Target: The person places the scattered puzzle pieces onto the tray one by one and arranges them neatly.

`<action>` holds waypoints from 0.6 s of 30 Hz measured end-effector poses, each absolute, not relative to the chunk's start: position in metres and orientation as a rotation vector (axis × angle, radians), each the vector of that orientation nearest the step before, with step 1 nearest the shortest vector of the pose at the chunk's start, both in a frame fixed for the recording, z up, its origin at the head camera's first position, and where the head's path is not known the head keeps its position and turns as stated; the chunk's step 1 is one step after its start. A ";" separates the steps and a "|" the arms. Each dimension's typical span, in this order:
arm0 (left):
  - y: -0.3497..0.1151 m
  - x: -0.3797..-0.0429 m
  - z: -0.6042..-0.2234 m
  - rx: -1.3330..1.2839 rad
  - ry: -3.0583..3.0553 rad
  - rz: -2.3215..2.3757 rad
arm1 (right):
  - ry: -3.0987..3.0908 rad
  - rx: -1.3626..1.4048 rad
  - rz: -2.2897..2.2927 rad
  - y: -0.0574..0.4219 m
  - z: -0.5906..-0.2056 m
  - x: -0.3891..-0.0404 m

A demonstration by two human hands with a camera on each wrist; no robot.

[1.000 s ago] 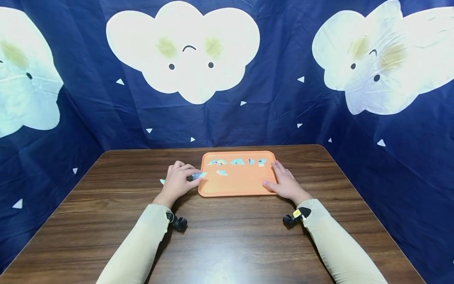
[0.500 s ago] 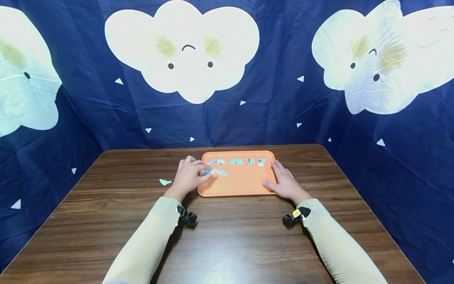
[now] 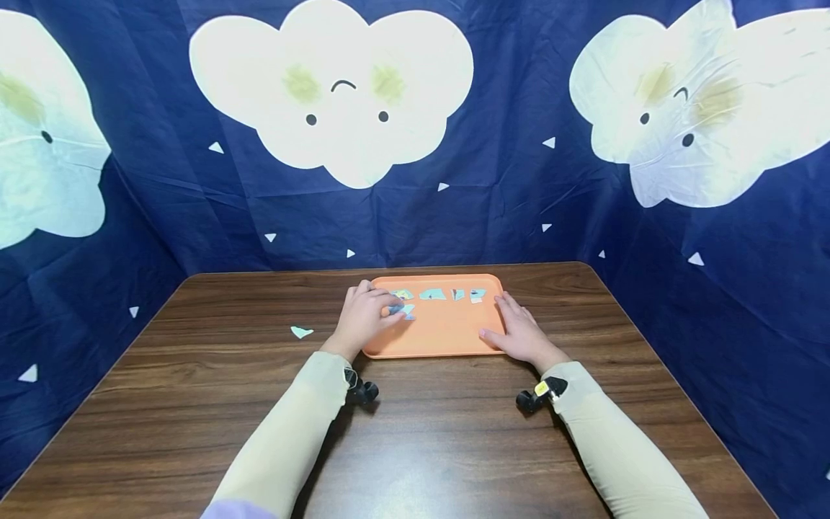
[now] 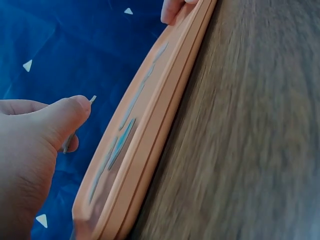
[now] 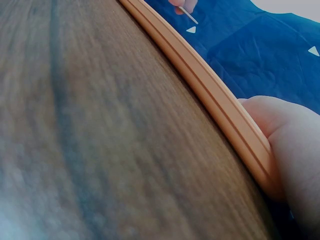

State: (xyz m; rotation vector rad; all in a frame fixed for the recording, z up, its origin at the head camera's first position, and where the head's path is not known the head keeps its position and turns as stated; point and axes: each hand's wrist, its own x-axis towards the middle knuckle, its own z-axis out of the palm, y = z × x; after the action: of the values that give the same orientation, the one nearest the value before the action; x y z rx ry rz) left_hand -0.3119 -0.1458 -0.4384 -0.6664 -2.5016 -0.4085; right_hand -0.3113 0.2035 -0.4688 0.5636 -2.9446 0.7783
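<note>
My left hand point(image 3: 366, 316) is over the left part of an orange tray point(image 3: 447, 337). It pinches a thin, flat, blue puzzle piece point(image 4: 93, 99) between thumb and fingers, raised above the tray floor in the left wrist view. Below it lies another light-blue piece point(image 4: 121, 144), partly hidden by the hand in the head view. A back row holds several printed pieces, among them a wide pale-blue one point(image 3: 432, 295) and a narrow one point(image 3: 457, 295). My right hand point(image 3: 521, 335) rests on the tray's right edge, fingers along the rim and thumb inside.
A pale-green piece point(image 3: 301, 331) lies on the brown wooden table point(image 3: 415, 432), left of the tray. Behind the table hangs a dark-blue cloth point(image 3: 512, 216) with white clouds and small triangles. A small black device sits on each wrist.
My left hand has carried the blue puzzle piece rightward from the tray's left edge to over the tray, uncovering the pale-green piece on the table. The right hand has stayed still.
</note>
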 end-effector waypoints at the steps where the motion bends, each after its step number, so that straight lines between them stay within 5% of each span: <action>1: -0.144 -0.313 -0.438 -0.664 -2.501 -0.412 | -2.945 0.566 0.773 0.204 -0.469 -0.312; 18: -0.110 -0.328 -0.440 -0.688 -2.497 -0.375 | -2.947 0.562 0.776 0.205 -0.470 -0.312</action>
State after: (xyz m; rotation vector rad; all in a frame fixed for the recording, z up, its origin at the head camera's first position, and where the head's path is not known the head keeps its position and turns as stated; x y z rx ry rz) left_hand -0.3278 -0.1097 -0.4400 -0.6884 -2.4966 -0.3752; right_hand -0.3123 0.2047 -0.4697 0.5624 -2.9474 0.7763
